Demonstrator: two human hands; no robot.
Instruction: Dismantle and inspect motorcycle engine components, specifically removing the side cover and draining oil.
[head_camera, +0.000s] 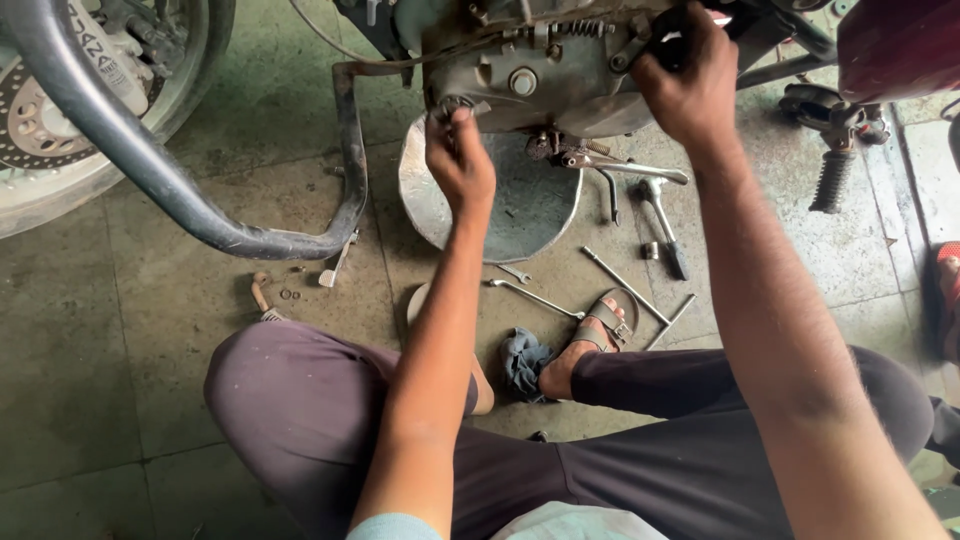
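Note:
I squat in front of a motorcycle engine (545, 85). My left hand (458, 160) reaches up to the engine's lower left corner, its fingertips pinched on a small fitting there. My right hand (690, 75) grips a dark part at the engine's upper right; what it holds is hidden by the fingers. A round metal drain pan (520, 215) sits on the floor under the engine.
A curved black crash guard (160, 180) and the front wheel (60, 120) stand at the left. Wrenches (535, 297), a T-handle tool (625, 288) and a hammer (662, 225) lie on the concrete near my sandalled foot (590, 340). A footpeg (830, 180) sticks out at the right.

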